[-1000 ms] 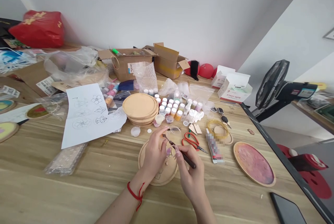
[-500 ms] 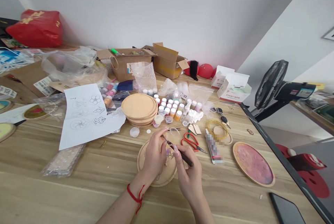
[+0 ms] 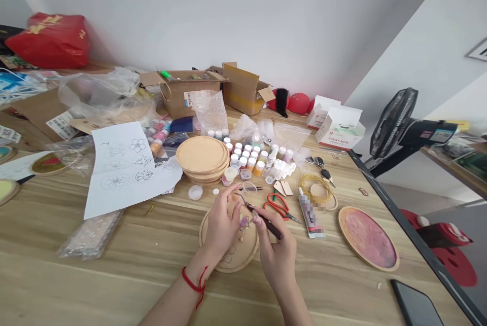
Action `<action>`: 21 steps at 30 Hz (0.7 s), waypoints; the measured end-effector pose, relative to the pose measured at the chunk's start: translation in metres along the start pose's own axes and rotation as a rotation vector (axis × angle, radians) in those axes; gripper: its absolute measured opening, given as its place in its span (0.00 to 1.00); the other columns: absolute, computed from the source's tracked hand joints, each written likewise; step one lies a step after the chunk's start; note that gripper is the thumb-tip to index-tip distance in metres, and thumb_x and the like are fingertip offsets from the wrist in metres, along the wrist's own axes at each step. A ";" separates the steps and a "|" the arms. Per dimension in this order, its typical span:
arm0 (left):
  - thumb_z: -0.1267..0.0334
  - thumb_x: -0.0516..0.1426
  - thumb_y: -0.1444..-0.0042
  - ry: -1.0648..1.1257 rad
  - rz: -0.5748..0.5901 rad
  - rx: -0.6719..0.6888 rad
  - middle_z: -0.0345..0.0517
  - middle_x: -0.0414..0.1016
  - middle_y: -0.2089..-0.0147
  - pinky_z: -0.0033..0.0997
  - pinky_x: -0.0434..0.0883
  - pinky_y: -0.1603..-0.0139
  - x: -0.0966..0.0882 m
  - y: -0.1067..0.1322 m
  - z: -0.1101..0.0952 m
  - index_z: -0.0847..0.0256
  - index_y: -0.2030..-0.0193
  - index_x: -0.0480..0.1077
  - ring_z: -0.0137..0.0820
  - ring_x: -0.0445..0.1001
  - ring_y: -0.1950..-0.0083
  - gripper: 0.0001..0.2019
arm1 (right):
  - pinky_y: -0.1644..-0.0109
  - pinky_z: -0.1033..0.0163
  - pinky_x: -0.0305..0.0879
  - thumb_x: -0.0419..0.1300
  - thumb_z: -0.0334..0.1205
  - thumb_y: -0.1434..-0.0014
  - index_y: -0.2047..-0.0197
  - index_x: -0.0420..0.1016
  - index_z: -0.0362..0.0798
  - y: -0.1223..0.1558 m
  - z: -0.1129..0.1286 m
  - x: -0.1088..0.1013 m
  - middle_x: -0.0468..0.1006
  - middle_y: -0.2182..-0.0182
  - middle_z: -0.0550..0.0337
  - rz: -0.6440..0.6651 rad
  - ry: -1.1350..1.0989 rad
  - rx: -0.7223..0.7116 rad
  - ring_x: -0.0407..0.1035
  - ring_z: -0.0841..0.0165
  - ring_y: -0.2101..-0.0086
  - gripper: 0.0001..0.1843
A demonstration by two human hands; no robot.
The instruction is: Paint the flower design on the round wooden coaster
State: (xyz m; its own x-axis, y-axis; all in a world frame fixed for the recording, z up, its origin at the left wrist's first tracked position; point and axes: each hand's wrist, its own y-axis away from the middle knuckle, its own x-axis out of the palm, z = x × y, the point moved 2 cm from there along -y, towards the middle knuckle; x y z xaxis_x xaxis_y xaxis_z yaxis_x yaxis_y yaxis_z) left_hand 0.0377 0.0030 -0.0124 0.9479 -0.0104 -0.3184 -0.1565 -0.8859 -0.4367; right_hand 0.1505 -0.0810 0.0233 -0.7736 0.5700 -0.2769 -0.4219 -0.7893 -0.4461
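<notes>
My right hand [image 3: 276, 245] grips a slim tool with a dark handle [image 3: 272, 227] and a thin metal tip, which points up and left toward the other hand. My left hand [image 3: 222, 222] is closed close to that tip, its index finger and thumb curled together; whatever they pinch is too small to make out. Both hands are above a round wooden plate [image 3: 232, 265] on the table. The plate bears pencilled flower outlines and a few small purple and yellowish pieces, partly covered by my hands.
Behind the hands stand stacked wooden plates [image 3: 201, 156] and several paint jars [image 3: 258, 168]. To the right lie red-handled pliers [image 3: 279, 207], a glue tube [image 3: 310, 217], a pink painted plate [image 3: 369, 240] and a phone [image 3: 418, 303]. A sheet of drawings [image 3: 122, 189] is left.
The tool tip and my right fingers have shifted slightly, and a little more of the purple piece shows between my hands. The whole view has moved marginally.
</notes>
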 end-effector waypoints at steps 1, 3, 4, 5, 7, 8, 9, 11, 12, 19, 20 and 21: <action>0.69 0.53 0.37 -0.005 0.000 0.002 0.49 0.74 0.41 0.43 0.70 0.40 0.000 0.000 0.000 0.55 0.39 0.63 0.36 0.72 0.39 0.19 | 0.60 0.65 0.75 0.59 0.40 0.35 0.54 0.79 0.50 0.000 0.000 0.000 0.82 0.63 0.55 0.022 0.002 -0.017 0.77 0.67 0.63 0.10; 0.70 0.53 0.37 -0.009 0.000 0.008 0.49 0.73 0.41 0.43 0.70 0.40 -0.001 0.000 0.000 0.55 0.39 0.63 0.36 0.72 0.39 0.20 | 0.61 0.65 0.75 0.59 0.41 0.35 0.55 0.79 0.50 -0.001 0.000 0.001 0.82 0.65 0.56 0.052 0.015 -0.033 0.77 0.67 0.65 0.09; 0.70 0.53 0.37 -0.009 -0.001 0.011 0.49 0.73 0.41 0.42 0.70 0.40 -0.001 0.000 0.001 0.55 0.39 0.63 0.36 0.72 0.39 0.20 | 0.63 0.65 0.75 0.58 0.40 0.34 0.57 0.79 0.50 -0.002 0.000 0.001 0.82 0.66 0.57 0.045 0.030 -0.034 0.77 0.67 0.67 0.09; 0.69 0.53 0.37 -0.012 -0.002 0.016 0.50 0.73 0.41 0.42 0.70 0.40 -0.001 0.000 0.001 0.55 0.40 0.63 0.36 0.72 0.39 0.19 | 0.64 0.65 0.74 0.58 0.40 0.34 0.58 0.79 0.50 -0.002 0.000 0.000 0.82 0.68 0.57 0.028 0.050 -0.043 0.77 0.67 0.67 0.08; 0.68 0.53 0.37 -0.025 0.005 0.032 0.50 0.73 0.41 0.42 0.70 0.40 0.000 -0.001 0.000 0.56 0.40 0.63 0.36 0.72 0.39 0.19 | 0.63 0.63 0.74 0.58 0.39 0.34 0.57 0.79 0.50 -0.003 0.000 0.000 0.82 0.67 0.57 -0.015 0.095 -0.091 0.77 0.66 0.66 0.08; 0.68 0.53 0.37 -0.036 0.010 0.039 0.50 0.73 0.42 0.42 0.70 0.40 0.000 -0.001 0.000 0.56 0.40 0.63 0.36 0.72 0.40 0.18 | 0.61 0.62 0.74 0.58 0.39 0.34 0.56 0.78 0.50 -0.003 0.000 0.000 0.83 0.65 0.56 -0.027 0.116 -0.128 0.77 0.65 0.65 0.08; 0.68 0.53 0.36 -0.047 0.014 0.046 0.50 0.74 0.42 0.42 0.70 0.40 0.000 -0.001 -0.001 0.56 0.40 0.63 0.36 0.72 0.40 0.18 | 0.59 0.60 0.74 0.58 0.38 0.35 0.55 0.78 0.50 -0.003 0.000 0.000 0.83 0.64 0.55 -0.030 0.133 -0.166 0.77 0.64 0.63 0.08; 0.69 0.52 0.37 -0.069 0.017 0.055 0.50 0.74 0.43 0.42 0.71 0.41 -0.001 -0.002 -0.002 0.56 0.40 0.64 0.36 0.73 0.41 0.18 | 0.56 0.57 0.74 0.58 0.37 0.35 0.56 0.78 0.51 -0.002 0.000 0.001 0.83 0.65 0.56 -0.025 0.154 -0.225 0.77 0.64 0.63 0.07; 0.69 0.52 0.37 -0.078 0.016 0.057 0.50 0.74 0.43 0.42 0.71 0.41 -0.001 -0.002 -0.003 0.56 0.41 0.64 0.37 0.73 0.41 0.18 | 0.56 0.56 0.74 0.58 0.36 0.35 0.57 0.78 0.51 -0.002 0.000 0.002 0.82 0.66 0.56 -0.025 0.162 -0.246 0.76 0.64 0.63 0.07; 0.69 0.52 0.37 -0.098 0.031 0.055 0.50 0.74 0.43 0.42 0.71 0.42 -0.001 -0.003 -0.003 0.56 0.40 0.63 0.37 0.73 0.42 0.18 | 0.54 0.54 0.74 0.59 0.34 0.36 0.53 0.78 0.52 -0.001 -0.002 0.002 0.83 0.65 0.56 0.003 0.211 -0.305 0.76 0.62 0.60 0.09; 0.69 0.52 0.37 -0.098 0.025 0.046 0.50 0.74 0.43 0.42 0.71 0.42 -0.002 -0.003 -0.002 0.56 0.40 0.64 0.37 0.73 0.42 0.18 | 0.55 0.55 0.74 0.59 0.34 0.36 0.55 0.78 0.52 -0.001 -0.001 0.002 0.83 0.65 0.56 0.002 0.202 -0.297 0.76 0.62 0.60 0.08; 0.69 0.52 0.37 -0.099 0.020 0.039 0.49 0.74 0.43 0.42 0.71 0.42 -0.002 -0.003 -0.002 0.56 0.40 0.64 0.37 0.73 0.42 0.18 | 0.56 0.55 0.74 0.59 0.34 0.36 0.55 0.78 0.51 -0.001 -0.001 0.001 0.83 0.65 0.56 -0.001 0.192 -0.292 0.76 0.62 0.61 0.08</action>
State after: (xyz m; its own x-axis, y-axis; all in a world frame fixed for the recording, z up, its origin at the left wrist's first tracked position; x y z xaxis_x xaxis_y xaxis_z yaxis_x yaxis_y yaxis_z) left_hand 0.0372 0.0047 -0.0091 0.9125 0.0198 -0.4085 -0.1877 -0.8672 -0.4612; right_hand 0.1502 -0.0792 0.0223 -0.6582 0.6251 -0.4195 -0.2476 -0.7060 -0.6636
